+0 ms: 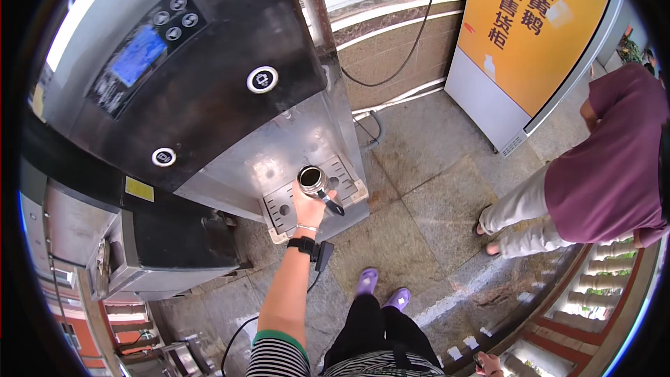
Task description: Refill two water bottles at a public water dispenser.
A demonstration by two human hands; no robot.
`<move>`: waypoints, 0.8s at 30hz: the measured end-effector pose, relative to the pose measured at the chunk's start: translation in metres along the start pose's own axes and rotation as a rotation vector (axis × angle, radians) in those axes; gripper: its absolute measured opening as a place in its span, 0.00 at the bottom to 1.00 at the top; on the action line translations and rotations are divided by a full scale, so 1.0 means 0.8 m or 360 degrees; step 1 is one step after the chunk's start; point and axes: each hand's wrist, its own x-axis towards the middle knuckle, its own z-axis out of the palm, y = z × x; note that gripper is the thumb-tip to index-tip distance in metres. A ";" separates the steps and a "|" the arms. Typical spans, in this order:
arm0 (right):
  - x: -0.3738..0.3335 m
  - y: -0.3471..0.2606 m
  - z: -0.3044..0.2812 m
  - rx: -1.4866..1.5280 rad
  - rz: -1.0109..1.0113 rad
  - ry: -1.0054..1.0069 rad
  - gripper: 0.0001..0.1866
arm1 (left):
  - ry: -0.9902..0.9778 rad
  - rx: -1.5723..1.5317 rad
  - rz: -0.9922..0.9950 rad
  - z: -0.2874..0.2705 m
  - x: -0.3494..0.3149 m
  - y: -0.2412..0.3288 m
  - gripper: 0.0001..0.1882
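Note:
My left hand (pixel 307 208) is wrapped round a steel thermos flask (pixel 312 179) with its mouth uncovered and a black strap or handle at its side. The flask is held over the slotted drip tray (pixel 279 220) of a steel water dispenser (pixel 230 49); whether it touches the tray I cannot tell. The inside of the flask looks dark. Low at the right edge of my body, my right hand (pixel 491 364) is closed, with a small dark thing partly showing at its fingers. A black band with a small cabled box sits on my left wrist.
The dispenser has a blue-lit screen (pixel 139 55) and round buttons (pixel 262 79). A second steel unit (pixel 174 237) stands to its left. At the far right are a yellow-fronted vending cabinet (pixel 534 21) and a person in a purple top (pixel 607 160). A stone balustrade (pixel 607 276) runs behind them.

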 end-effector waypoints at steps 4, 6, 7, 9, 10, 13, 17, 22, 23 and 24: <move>0.006 0.008 0.006 0.0123 0.0165 -0.0037 0.12 | -0.0053 -0.0199 -0.0203 0.021 0.031 -0.025 0.38; -0.003 0.017 0.008 0.0308 0.0171 -0.0162 0.14 | -0.0050 -0.0234 -0.0197 0.028 0.044 -0.040 0.39; -0.007 0.021 0.009 0.0502 0.0158 -0.0294 0.16 | -0.0033 -0.0229 -0.0227 0.031 0.050 -0.047 0.39; -0.014 0.029 0.011 0.0360 0.0237 -0.0291 0.18 | -0.0044 -0.0375 -0.0232 0.036 0.058 -0.059 0.40; -0.018 0.033 0.012 0.0220 0.0312 -0.0290 0.20 | -0.0061 -0.0337 -0.0270 0.038 0.062 -0.065 0.40; -0.022 0.041 0.019 -0.0007 0.0389 -0.0260 0.22 | -0.0108 -0.0314 -0.0313 0.043 0.069 -0.076 0.40; -0.025 0.048 0.024 -0.0049 0.0265 -0.0223 0.22 | -0.0131 -0.0090 -0.0148 0.045 0.071 -0.082 0.40; -0.029 0.053 0.025 -0.0269 -0.0027 -0.0303 0.22 | -0.0241 -0.0182 -0.0130 0.039 0.076 -0.086 0.40; -0.028 0.052 0.025 -0.0375 -0.0170 -0.0337 0.22 | -0.0278 -0.0128 -0.0073 0.036 0.077 -0.087 0.40; -0.029 0.053 0.024 -0.0540 -0.0405 -0.0400 0.22 | -0.0270 -0.0126 -0.0070 0.033 0.078 -0.087 0.40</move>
